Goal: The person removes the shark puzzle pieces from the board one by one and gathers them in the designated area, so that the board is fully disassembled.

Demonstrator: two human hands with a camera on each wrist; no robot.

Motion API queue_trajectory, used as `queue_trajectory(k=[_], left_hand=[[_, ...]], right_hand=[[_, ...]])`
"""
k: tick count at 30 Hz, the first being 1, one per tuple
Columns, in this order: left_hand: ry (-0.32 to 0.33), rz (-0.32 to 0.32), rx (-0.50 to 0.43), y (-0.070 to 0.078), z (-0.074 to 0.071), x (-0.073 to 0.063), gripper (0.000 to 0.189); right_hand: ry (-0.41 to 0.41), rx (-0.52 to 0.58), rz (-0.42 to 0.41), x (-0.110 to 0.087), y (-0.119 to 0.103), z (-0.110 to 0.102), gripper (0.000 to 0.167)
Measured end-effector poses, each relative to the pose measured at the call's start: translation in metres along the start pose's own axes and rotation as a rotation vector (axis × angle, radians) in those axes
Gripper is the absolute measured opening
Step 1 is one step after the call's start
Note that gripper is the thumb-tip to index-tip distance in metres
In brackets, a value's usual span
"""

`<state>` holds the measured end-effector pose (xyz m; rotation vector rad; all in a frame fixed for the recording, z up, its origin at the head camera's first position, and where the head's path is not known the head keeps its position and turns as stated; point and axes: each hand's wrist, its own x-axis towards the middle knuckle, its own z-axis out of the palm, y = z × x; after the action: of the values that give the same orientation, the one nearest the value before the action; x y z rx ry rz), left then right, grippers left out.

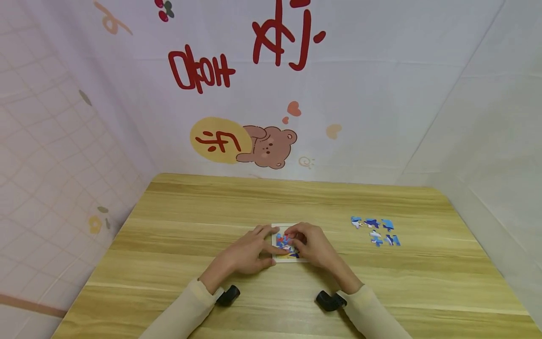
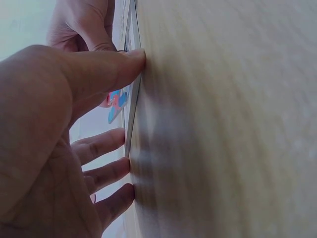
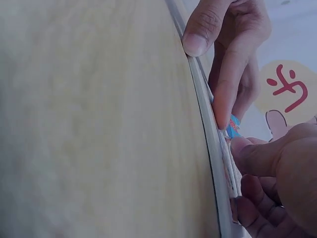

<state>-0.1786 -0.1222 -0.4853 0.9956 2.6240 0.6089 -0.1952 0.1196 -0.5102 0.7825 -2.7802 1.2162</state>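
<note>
Beyond the counter (image 1: 178,212)'s far edge, the white wall (image 1: 364,103) bears large red characters (image 1: 305,40), turned sideways — most not surely legible. One, on a yellow disc (image 1: 220,126) beside a printed bear (image 1: 271,148), looks like 乐 — shown in the right wrist view too.

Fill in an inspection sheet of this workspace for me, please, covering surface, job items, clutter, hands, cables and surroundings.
Surface: wood-grain table.
Job's things: white-edged puzzle board, partly hidden by the hands, with pieces inside; loose pieces lie on the table to its right.
Clutter: nothing seen.
Left hand: fingers spread, touching the board's edges.
Right hand: pinches a tilted puzzle piece over the board.
Cuffs: a black device at each.
Cables: nothing seen.
Surroundings: pale wall with bear print and red characters.
</note>
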Motion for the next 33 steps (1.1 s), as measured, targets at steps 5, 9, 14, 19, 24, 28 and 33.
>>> queue_trajectory(k=[5,9,14,19,24,28,33], left_hand=[[-0.003,0.006,0.007,0.0,0.0,0.002,0.038],[-0.01,0.004,0.017,0.001,0.0,0.003,0.038],[-0.013,-0.017,0.015,0.001,0.001,0.003,0.039],[-0.002,-0.012,0.01,0.001,0.002,0.002,0.039],[0.002,-0.01,0.008,0.001,0.002,0.001,0.039],[0.01,-0.008,0.011,0.001,0.003,0.001,0.039],[0.021,0.001,0.008,0.001,0.002,0.0,0.039]], right_hand=[[0.037,-0.044,0.002,-0.002,0.004,-0.008,0.019],[0.06,-0.074,0.008,-0.006,0.01,-0.019,0.018],[0.092,-0.104,-0.011,-0.01,0.02,-0.034,0.018],[0.121,-0.116,-0.004,-0.017,0.03,-0.048,0.02],[0.14,-0.14,0.013,-0.025,0.041,-0.061,0.02],[0.16,-0.158,0.018,-0.032,0.051,-0.071,0.021],[0.184,-0.191,0.02,-0.043,0.062,-0.085,0.023]])
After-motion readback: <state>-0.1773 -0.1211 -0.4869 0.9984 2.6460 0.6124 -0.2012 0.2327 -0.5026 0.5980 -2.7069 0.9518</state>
